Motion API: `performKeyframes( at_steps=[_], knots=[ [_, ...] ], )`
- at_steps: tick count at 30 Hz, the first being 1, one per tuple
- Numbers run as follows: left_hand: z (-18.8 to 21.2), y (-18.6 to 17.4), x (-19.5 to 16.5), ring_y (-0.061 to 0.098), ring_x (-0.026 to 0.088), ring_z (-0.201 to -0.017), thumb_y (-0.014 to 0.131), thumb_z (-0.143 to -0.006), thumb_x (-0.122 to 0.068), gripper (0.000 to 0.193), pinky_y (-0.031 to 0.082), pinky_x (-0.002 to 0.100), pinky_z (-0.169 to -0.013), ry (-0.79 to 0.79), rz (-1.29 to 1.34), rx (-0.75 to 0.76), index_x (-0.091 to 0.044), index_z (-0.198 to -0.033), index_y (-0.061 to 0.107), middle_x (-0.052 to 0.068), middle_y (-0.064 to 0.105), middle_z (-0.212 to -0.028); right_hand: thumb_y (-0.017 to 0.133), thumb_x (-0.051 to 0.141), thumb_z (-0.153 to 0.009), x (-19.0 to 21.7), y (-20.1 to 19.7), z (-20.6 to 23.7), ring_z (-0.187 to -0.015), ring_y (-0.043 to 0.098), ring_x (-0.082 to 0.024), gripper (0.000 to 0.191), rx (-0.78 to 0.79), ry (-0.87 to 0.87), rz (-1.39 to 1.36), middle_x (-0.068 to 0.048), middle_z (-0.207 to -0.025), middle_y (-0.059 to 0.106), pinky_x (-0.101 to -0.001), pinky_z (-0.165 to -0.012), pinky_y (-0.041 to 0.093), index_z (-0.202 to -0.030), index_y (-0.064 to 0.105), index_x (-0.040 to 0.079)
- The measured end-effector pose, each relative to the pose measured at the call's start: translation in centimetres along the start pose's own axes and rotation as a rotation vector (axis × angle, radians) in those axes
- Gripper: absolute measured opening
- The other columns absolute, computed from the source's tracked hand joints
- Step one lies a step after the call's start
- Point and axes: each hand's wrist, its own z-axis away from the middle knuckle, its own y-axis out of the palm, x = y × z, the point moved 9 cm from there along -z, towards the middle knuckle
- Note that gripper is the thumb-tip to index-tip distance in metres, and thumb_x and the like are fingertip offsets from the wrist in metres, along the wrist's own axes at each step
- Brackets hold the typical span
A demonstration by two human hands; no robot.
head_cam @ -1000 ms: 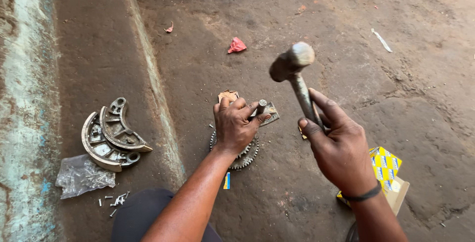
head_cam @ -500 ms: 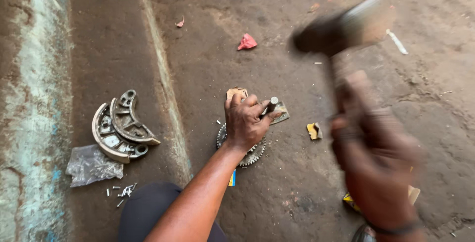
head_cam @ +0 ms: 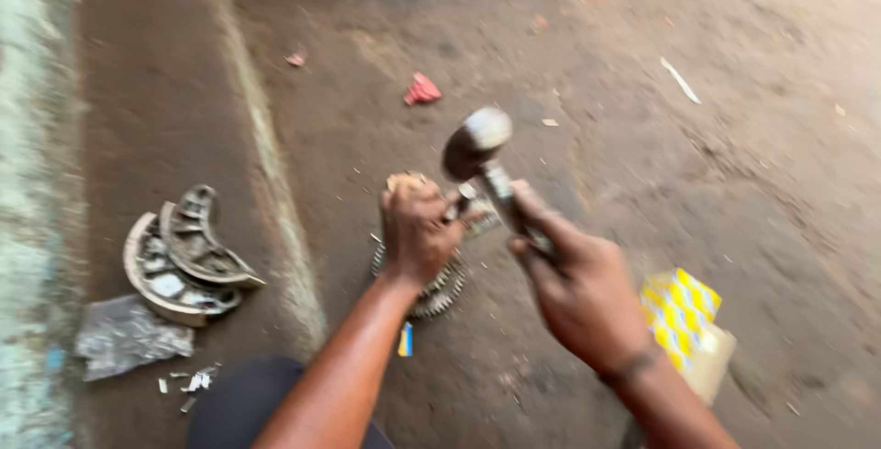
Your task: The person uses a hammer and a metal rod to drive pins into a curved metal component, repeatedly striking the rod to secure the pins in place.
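In the head view, we see our right hand (head_cam: 587,297) at lower right of centre, closed around the handle of a hammer (head_cam: 486,160); the metal head sits just above centre, blurred. Our left hand (head_cam: 418,229) at centre is closed down on a toothed gear (head_cam: 431,288) lying on the dirt floor (head_cam: 752,183), its teeth showing below the palm. We cannot tell what small part the fingers pin on top of the gear.

At left centre lie two curved brake shoes (head_cam: 184,256), one resting on the other, with a crumpled clear bag (head_cam: 128,337) just below them and small screws (head_cam: 188,382) near that. A yellow box (head_cam: 684,316) sits at lower right, beside our wrist. A red scrap (head_cam: 421,90) lies above centre.
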Motion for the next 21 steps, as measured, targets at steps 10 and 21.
performKeyframes(
  at_steps=[10,21],
  knots=[
    [0.6,0.7,0.3,0.053,0.028,-0.098,0.081,-0.081,-0.049,0.034,0.039,0.046,-0.087,0.016,-0.034,-0.05,-0.017,-0.095,0.082,0.0,0.057,-0.082,0.061,0.0,-0.099,1.8,-0.8,-1.0,-0.09,0.071,-0.033,0.056,-0.059,0.049,0.21,-0.026,-0.117,0.068,-0.0369,-0.078,0.055,-0.152,0.053,0.015],
    [0.2,-0.8,-0.9,0.054,0.03,-0.104,0.08,-0.082,-0.045,0.031,0.041,0.046,-0.093,0.155,-0.077,-0.128,-0.017,-0.097,0.079,0.002,0.059,-0.086,0.062,0.003,-0.102,3.1,-2.8,-1.7,-0.081,0.066,-0.017,0.051,-0.153,0.015,-0.03,-0.01,-0.097,0.076,-0.0298,-0.076,0.056,-0.152,0.057,0.008]
  ],
)
